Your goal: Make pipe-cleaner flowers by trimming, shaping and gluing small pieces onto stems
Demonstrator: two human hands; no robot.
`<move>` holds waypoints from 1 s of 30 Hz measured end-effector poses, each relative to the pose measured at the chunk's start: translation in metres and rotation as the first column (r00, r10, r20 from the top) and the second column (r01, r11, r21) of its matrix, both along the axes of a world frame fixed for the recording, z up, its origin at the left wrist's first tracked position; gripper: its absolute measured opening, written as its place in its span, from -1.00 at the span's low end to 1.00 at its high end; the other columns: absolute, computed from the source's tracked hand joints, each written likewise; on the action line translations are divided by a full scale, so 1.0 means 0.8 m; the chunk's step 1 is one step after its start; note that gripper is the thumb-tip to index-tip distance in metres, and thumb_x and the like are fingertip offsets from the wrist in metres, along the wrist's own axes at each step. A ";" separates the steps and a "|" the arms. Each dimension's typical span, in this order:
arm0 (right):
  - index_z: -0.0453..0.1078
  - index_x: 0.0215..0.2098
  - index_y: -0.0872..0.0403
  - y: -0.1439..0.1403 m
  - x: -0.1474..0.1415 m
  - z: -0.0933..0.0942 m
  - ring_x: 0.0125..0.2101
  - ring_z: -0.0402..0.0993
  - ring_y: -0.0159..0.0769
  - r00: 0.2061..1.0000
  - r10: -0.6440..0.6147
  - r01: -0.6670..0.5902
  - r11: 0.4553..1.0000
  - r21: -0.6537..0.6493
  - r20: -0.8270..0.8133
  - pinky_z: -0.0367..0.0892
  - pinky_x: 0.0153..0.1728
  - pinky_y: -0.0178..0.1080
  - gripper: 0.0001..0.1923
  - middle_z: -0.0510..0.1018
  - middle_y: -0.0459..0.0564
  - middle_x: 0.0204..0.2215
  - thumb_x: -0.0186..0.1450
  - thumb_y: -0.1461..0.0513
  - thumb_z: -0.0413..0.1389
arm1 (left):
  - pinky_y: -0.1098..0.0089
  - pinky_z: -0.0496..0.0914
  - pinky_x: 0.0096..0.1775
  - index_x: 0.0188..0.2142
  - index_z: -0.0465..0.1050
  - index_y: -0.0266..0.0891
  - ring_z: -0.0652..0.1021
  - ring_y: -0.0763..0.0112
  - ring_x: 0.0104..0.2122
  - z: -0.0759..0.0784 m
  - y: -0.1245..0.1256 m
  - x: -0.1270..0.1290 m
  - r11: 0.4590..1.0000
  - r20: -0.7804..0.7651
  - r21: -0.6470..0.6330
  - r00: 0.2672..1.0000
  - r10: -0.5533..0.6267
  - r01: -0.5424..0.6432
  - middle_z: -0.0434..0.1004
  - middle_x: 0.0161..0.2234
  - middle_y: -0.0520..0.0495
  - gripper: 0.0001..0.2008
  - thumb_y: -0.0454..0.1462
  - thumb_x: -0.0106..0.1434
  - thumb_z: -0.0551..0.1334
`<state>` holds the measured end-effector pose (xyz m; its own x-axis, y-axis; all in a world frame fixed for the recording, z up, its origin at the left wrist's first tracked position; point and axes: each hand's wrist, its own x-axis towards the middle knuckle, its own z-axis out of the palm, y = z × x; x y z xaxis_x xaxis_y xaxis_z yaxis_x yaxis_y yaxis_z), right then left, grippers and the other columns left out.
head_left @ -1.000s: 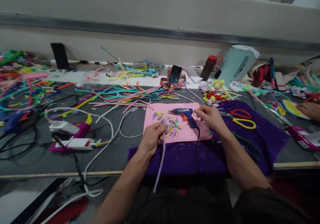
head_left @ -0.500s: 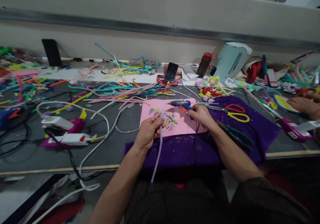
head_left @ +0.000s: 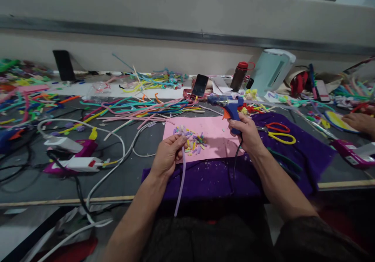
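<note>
A long grey worktop [head_left: 140,176] strewn with coloured craft stems and white cables fills the scene, a purple felt cloth [head_left: 216,180] draped over its near edge. On that cloth lies a pink rectangular sheet [head_left: 216,137] carrying a small heap of cut multicoloured stem pieces [head_left: 195,141]. The person's right hand [head_left: 247,133] has its fingers closed round the grip of a blue hot-glue gun [head_left: 230,106], raised above the sheet's far edge with nozzle pointing left, its black cord trailing toward the near edge. The left hand [head_left: 166,156] pinches a lilac pipe-cleaner stem [head_left: 181,180] that hangs over the near edge. The step looks like gluing; the nozzle would need to meet the stem's tip. Open room lies on the bare pink sheet; red-and-yellow scissors [head_left: 278,133] crowd the right.
</note>
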<state>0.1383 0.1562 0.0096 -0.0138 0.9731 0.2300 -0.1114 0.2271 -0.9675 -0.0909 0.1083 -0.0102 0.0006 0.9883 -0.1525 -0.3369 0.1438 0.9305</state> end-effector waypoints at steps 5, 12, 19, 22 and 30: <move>0.31 -0.36 0.10 -0.005 -0.005 0.001 -0.66 0.20 -0.51 0.977 0.178 -0.195 0.969 -0.153 -0.120 0.01 -0.72 -0.41 -0.78 0.43 -0.12 -0.50 0.00 0.25 0.18 | 0.65 -0.01 -0.73 -0.55 0.33 -0.34 0.17 0.78 -0.77 -0.001 0.000 0.000 0.998 0.003 0.020 0.998 0.061 -0.061 0.35 -0.64 0.10 -0.73 -0.18 0.01 0.33; 0.31 -0.23 0.08 -0.004 -0.005 0.004 -0.67 0.23 -0.48 0.954 0.278 -0.296 0.934 -0.200 -0.115 0.01 -0.72 -0.41 -0.69 0.48 -0.11 -0.51 0.04 0.19 0.14 | 0.66 -0.01 -0.74 -0.54 0.32 -0.33 0.18 0.77 -0.77 -0.003 0.002 0.000 0.997 -0.016 0.030 0.997 0.077 -0.077 0.36 -0.63 0.11 -0.73 -0.18 0.00 0.33; 0.26 -0.49 0.09 0.012 0.015 -0.007 -0.64 0.26 -0.48 0.982 -0.058 0.050 0.998 0.048 0.178 0.19 -0.59 -0.39 -0.86 0.36 -0.19 -0.66 0.11 0.18 0.10 | 0.65 -0.02 -0.75 -0.55 0.32 -0.33 0.16 0.77 -0.78 -0.004 0.003 0.002 0.997 -0.030 0.042 0.997 0.066 -0.064 0.34 -0.64 0.11 -0.72 -0.17 -0.01 0.34; 0.28 -0.43 0.09 0.027 0.025 -0.020 -0.63 0.34 -0.43 0.932 -0.141 0.126 0.990 0.069 0.333 0.23 -0.56 -0.37 -0.89 0.42 -0.16 -0.64 0.14 0.19 0.05 | 0.64 -0.01 -0.75 -0.56 0.33 -0.33 0.17 0.76 -0.78 -0.003 0.004 0.004 0.996 -0.063 0.052 0.995 0.072 -0.068 0.32 -0.67 0.12 -0.71 -0.16 -0.03 0.35; 0.33 -0.39 0.14 0.042 0.031 -0.028 -0.57 0.39 -0.40 0.901 -0.133 0.130 0.991 0.036 0.413 0.24 -0.58 -0.37 -0.80 0.51 -0.06 -0.48 -0.04 0.28 0.12 | 0.62 -0.03 -0.76 -0.58 0.33 -0.31 0.13 0.73 -0.80 -0.001 0.002 0.006 0.997 -0.064 0.055 0.996 0.058 -0.054 0.26 -0.73 0.15 -0.74 -0.18 -0.03 0.34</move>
<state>0.1629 0.1899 -0.0125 0.0190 0.9708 0.2391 0.3293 0.2197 -0.9183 -0.0861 0.1101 -0.0109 -0.0633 0.9932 -0.0979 -0.2815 0.0764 0.9565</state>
